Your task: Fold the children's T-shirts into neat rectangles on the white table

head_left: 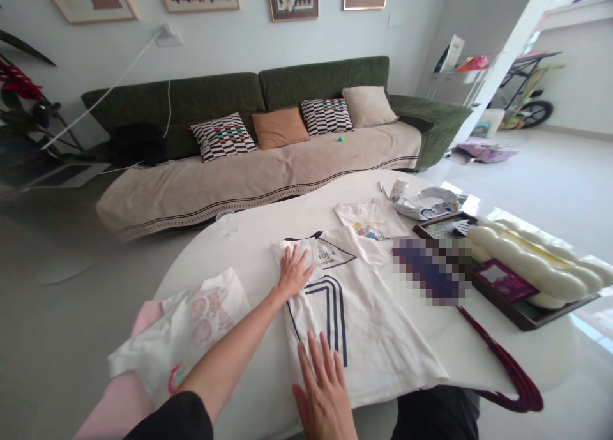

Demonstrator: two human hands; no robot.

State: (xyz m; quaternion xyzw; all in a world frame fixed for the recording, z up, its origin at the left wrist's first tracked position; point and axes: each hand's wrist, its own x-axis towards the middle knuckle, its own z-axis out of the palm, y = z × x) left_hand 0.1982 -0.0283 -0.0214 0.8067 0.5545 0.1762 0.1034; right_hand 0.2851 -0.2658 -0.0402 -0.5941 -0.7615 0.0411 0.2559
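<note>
A white T-shirt (378,325) with dark navy stripes and lettering lies spread on the white table. Its left sleeve is folded inward over the body, and my left hand (293,273) rests flat on that fold, fingers spread. Lower down, my right hand (324,389) lies palm down over the shirt's left side near the hem, fingers extended. Neither hand grips anything. To the left, white and pink clothes (191,325) with printed pictures hang partly over the table edge. A folded white shirt (373,218) with a colourful print sits beyond the striped one.
On the right, a dark tray (502,306) holds a puffy cream-coloured item (536,255). A dark red strap (502,357) trails over the table's near edge. A silvery packet (431,202), a small white container (399,189) and a clear cup (227,221) stand farther back. Behind is a green sofa (316,81).
</note>
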